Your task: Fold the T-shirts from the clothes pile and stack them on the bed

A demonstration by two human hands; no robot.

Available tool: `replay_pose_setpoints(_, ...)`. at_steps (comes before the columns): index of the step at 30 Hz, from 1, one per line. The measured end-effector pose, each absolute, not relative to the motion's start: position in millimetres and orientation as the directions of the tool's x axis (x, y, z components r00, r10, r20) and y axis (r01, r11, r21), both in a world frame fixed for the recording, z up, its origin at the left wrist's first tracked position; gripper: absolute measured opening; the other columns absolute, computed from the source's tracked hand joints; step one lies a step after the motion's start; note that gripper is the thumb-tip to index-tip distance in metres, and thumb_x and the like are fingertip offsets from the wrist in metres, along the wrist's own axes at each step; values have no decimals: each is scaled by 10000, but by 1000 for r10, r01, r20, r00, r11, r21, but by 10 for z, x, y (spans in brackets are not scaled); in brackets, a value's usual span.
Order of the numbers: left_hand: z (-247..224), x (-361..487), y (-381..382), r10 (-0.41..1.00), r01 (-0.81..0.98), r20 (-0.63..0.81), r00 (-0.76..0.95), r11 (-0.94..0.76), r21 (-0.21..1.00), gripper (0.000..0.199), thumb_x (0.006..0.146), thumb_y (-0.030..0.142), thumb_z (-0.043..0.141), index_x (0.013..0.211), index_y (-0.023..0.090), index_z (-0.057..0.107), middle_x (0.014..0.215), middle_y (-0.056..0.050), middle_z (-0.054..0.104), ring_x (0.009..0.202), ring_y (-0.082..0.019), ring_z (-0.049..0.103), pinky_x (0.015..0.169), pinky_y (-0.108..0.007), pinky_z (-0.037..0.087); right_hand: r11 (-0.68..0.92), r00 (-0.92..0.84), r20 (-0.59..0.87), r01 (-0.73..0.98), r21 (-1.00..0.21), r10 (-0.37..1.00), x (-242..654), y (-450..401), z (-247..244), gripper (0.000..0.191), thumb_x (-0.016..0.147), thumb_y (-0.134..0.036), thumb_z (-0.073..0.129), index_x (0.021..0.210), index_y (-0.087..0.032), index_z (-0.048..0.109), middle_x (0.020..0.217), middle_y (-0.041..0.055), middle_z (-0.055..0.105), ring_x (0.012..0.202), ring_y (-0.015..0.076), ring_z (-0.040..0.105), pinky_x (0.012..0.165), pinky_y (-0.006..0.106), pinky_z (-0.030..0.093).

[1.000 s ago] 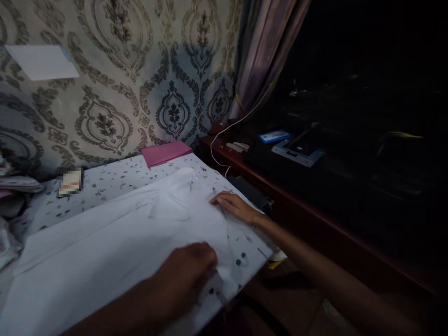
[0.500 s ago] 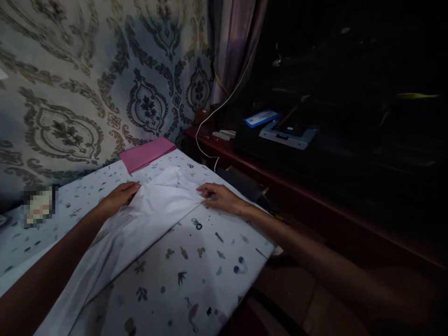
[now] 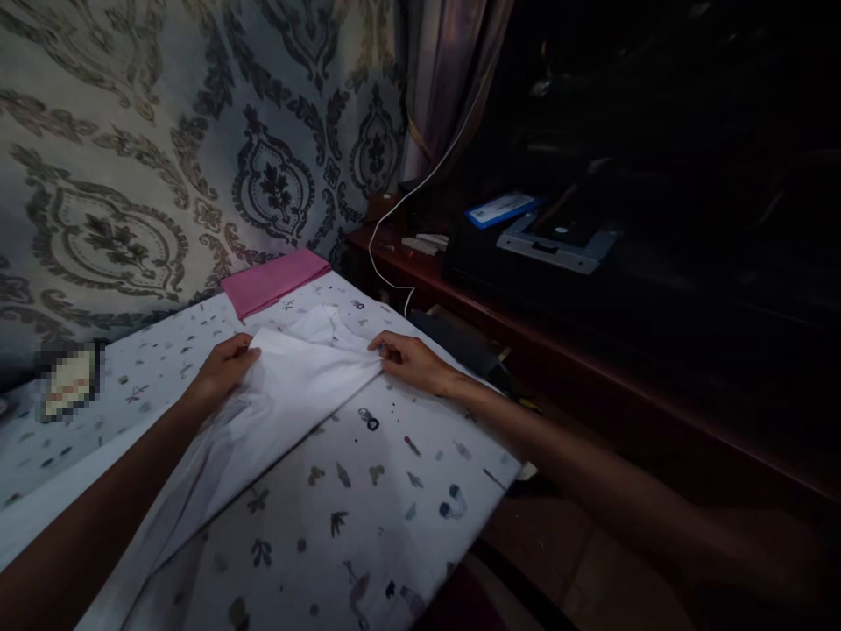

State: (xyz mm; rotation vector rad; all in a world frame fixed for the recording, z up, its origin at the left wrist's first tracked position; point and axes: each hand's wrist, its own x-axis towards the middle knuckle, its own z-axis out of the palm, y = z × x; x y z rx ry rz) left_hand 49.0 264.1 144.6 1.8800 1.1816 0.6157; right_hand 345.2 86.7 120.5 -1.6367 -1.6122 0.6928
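Left hand (image 3: 224, 368) and right hand (image 3: 413, 361) pinch thin, creased white cloth (image 3: 302, 386), fingertips nearly together, by the printed sheet (image 3: 295, 517)'s right edge.

The white cloth (image 3: 308, 377) runs past the left edge; pixelation obscures 1 item (image 3: 69, 382).

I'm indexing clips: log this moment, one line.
left hand: holds white cloth | right hand: holds same cloth | pink cloth: folded, beyond
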Motion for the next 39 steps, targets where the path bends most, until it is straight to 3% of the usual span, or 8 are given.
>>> replay_pose_setpoints(9, 1479, 519, 2760, 899, 680, -80, 431, -266, 684, 263, 637, 446, 554, 713, 200, 610, 592, 19, 563, 615, -173, 500, 580, -268, 360, -9, 88, 104, 801, -599, 991, 3309, 792, 1314, 339, 790, -117, 533, 1091, -213, 657, 834, 25, 629, 783, 187, 560, 738, 304, 408)
replay_pose_setpoints(12, 1507, 474, 2794, 905, 682, -120, 408, -214, 699, 295, 641, 467, 553, 724, 195, 629, 665, 0, 606, 685, -190, 538, 604, -272, 389, -13, 93, 95, 782, -623, 991, 3328, 806, 1289, 361, 768, -135, 547, 1101, -211, 663, 840, 21, 634, 787, 187, 566, 731, 303, 416)
replay_pose_setpoints(16, 1575, 332, 2713, 889, 690, -249, 384, -97, 718, 377, 639, 536, 610, 776, 185, 632, 570, 32, 510, 535, -150, 466, 495, -257, 357, 1, 102, 107, 718, -696, 989, 3339, 813, 1245, 352, 770, -194, 551, 1101, -220, 666, 816, 5, 630, 769, 183, 580, 717, 300, 441)
replay_pose_setpoints(22, 1691, 155, 2583, 800, 690, -432, 416, 31, 723, 474, 551, 388, 766, 948, 206, 581, 681, 42, 560, 547, -159, 577, 509, -264, 431, 16, 118, 127, 669, -743, 985, 3359, 822, 1182, 433, 732, -159, 541, 1145, -226, 652, 808, -12, 638, 721, 168, 591, 693, 296, 457)
replay_pose_setpoints(26, 1734, 195, 2423, 881, 893, -258, 396, -304, 332, 381, 783, 378, 601, 1114, 193, 572, 848, -63, 676, 770, -267, 678, 635, -340, 492, 65, 63, 129, 603, -795, 990, 3445, 829, 1182, 439, 743, -151, 540, 1166, -226, 632, 842, -15, 652, 750, 153, 602, 721, 288, 464)
replay_pose_setpoints(29, 1757, 285, 2165, 854, 853, -11, 521, -521, -8, 373, 893, 320, 453, 1219, 178, 567, 1145, -157, 667, 1065, -341, 640, 805, -425, 513, 62, 84, 130, 555, -830, 988, 3502, 801, 1189, 416, 762, -137, 516, 1155, -217, 626, 870, -1, 687, 775, 155, 616, 748, 296, 473)
replay_pose_setpoints(35, 1679, 358, 1612, 638, 643, 126, 760, -766, -2, 335, 956, 262, 347, 1162, 182, 600, 1105, -136, 656, 957, -282, 629, 795, -397, 514, 79, 138, 219, 648, -758, 966, 3466, 701, 1188, 111, 802, -225, 586, 887, -200, 652, 905, 39, 638, 819, 179, 598, 771, 321, 485)
replay_pose_setpoints(39, 1576, 162, 1322, 555, 574, 212, 804, -818, -36, 315, 967, 272, 362, 1161, 177, 591, 1147, -153, 643, 945, -277, 608, 768, -399, 504, 56, 94, 190, 751, -658, 977, 3432, 701, 1177, 68, 781, -157, 569, 781, -199, 622, 891, 40, 603, 806, 175, 591, 781, 315, 475)
